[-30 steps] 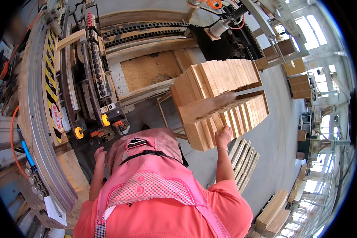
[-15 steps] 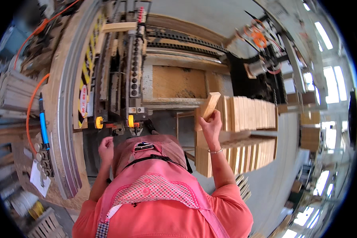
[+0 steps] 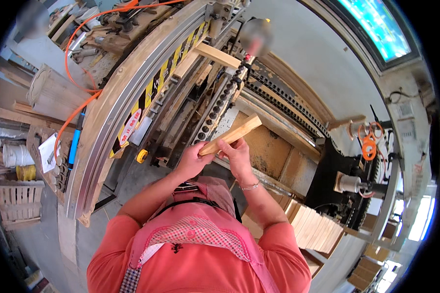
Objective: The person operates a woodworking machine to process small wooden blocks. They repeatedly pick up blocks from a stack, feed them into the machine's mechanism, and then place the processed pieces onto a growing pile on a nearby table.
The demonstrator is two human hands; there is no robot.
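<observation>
A short, light wooden block (image 3: 240,130) is held slantwise in front of my body, over the near edge of the machine. My left hand (image 3: 193,159) is closed round its lower left end. Farther along the same piece, my right hand (image 3: 235,153) grips it from below, with the thumb on its near side. The block's far end sticks out free, up and to the right. Just beyond it runs a machine rail (image 3: 215,110) with a row of black round pads. Another wooden piece (image 3: 217,55) lies across the machine's rails farther off.
Stacked wooden blocks (image 3: 318,229) stand at my lower right. On the left, a curved metal guide rail (image 3: 100,132) carries black-yellow striped tape, with a yellow knob (image 3: 142,156) near its end. A blue air gun (image 3: 75,146) hangs by an orange hose (image 3: 66,124). A lit screen (image 3: 374,27) is upper right.
My right hand has brought the wooden block from above the stack leftward to the front of my body. My left hand has come up and taken hold of it too. The view has turned left.
</observation>
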